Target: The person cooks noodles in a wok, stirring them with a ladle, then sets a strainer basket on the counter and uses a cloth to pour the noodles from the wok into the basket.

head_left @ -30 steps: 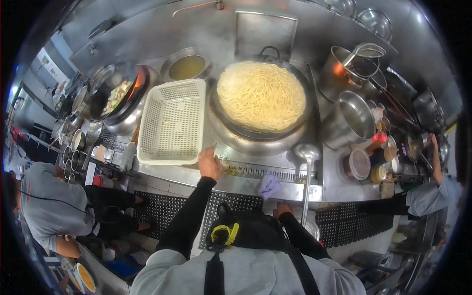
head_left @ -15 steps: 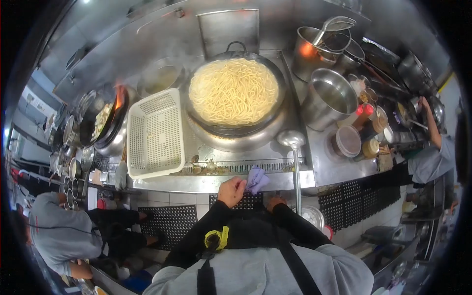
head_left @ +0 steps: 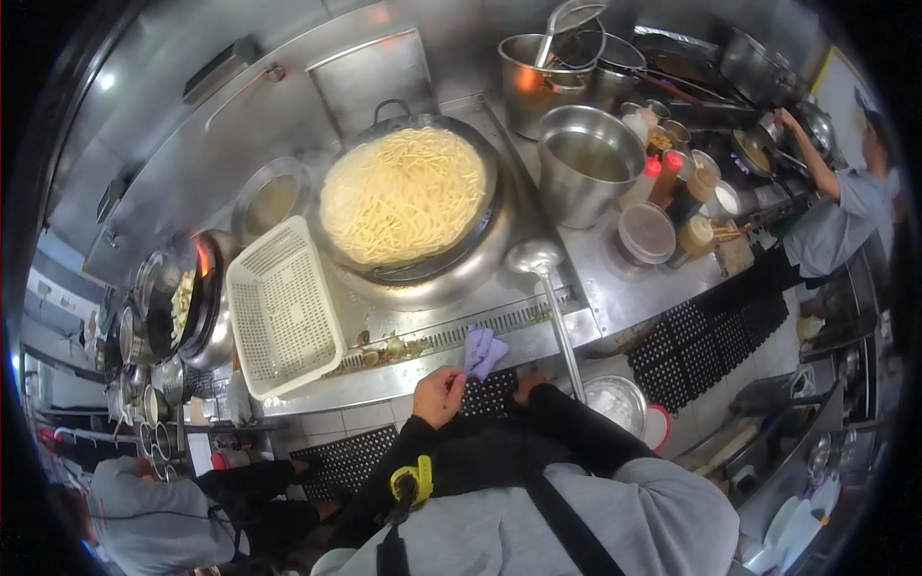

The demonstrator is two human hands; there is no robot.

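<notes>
My left hand (head_left: 440, 396) is closed, fingers curled in, just in front of the counter's front edge, and nothing shows sticking out of it. Close by its fingertips, a crumpled purple cloth (head_left: 484, 351) lies over that edge. My right hand (head_left: 526, 384) is low beside the counter, mostly hidden by its black sleeve, so its fingers cannot be made out. Beyond the hands, a large wok (head_left: 490, 206) holds a broad mound of pale yellow noodles (head_left: 403, 197). A long-handled ladle (head_left: 535, 257) rests at the right, its handle reaching past the counter edge.
A white perforated basket (head_left: 288, 312) stands left of the wok. A steel pot (head_left: 593, 168) and sauce bottles (head_left: 663, 178) stand at the right. Flame (head_left: 203, 254) shows by another wok at far left. Co-workers are at the left (head_left: 163, 509) and right (head_left: 850, 211).
My view has turned, so the counter and its contents appear tilted and shifted left. My left hand stays near the cloth. The right co-worker now shows more fully.
</notes>
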